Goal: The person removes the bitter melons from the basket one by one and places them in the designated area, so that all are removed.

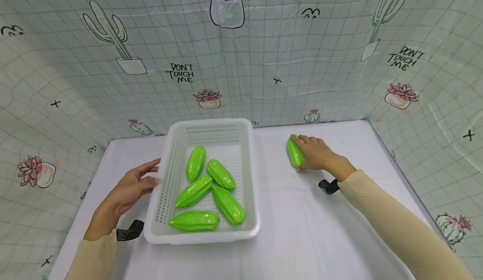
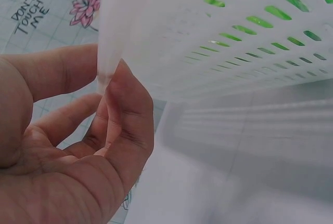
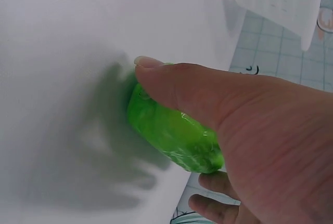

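Observation:
A white perforated basket [image 1: 256, 196] holds several glossy green vegetable-like pieces [image 1: 193, 221]. My left hand [image 1: 130, 187] pinches the basket's left rim; in the left wrist view the thumb and fingers [image 2: 132, 109] meet at the rim's edge [image 2: 112, 26]. Right of the basket, my right hand [image 1: 317, 153] grips another green piece [image 1: 295, 153] on the white tabletop. The right wrist view shows the thumb across this piece [image 3: 171, 133], with part of it hidden behind the hand [image 3: 250, 125].
A white cloth [image 1: 286, 229] covers the table. Behind and at both sides hangs a grid-patterned curtain [image 1: 256, 53] with cactus drawings. A black wrist device [image 1: 130, 231] sits on the left wrist and another [image 1: 329, 186] on the right.

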Demonstrator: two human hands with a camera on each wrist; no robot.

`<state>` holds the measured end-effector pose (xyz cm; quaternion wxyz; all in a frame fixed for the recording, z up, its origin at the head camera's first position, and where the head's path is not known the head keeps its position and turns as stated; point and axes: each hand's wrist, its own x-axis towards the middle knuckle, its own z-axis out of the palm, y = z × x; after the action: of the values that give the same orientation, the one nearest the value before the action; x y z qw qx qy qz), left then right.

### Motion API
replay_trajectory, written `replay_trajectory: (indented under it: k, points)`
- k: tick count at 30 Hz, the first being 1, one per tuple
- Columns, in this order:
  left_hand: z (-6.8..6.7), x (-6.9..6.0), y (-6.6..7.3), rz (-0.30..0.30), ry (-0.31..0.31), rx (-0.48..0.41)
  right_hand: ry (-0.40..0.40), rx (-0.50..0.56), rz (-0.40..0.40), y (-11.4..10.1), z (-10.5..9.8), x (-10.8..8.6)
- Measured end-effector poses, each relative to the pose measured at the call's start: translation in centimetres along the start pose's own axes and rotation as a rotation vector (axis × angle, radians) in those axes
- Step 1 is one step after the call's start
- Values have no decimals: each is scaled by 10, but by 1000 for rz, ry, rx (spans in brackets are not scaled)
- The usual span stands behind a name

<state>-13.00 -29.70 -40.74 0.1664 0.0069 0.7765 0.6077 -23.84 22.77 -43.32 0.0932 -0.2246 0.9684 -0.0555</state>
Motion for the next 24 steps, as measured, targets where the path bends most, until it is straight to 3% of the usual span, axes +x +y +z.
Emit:
replay_trajectory:
  k: [24]
  points:
    - [0, 1, -1, 6, -6, -22, -20, 6, -3, 5, 0, -3]
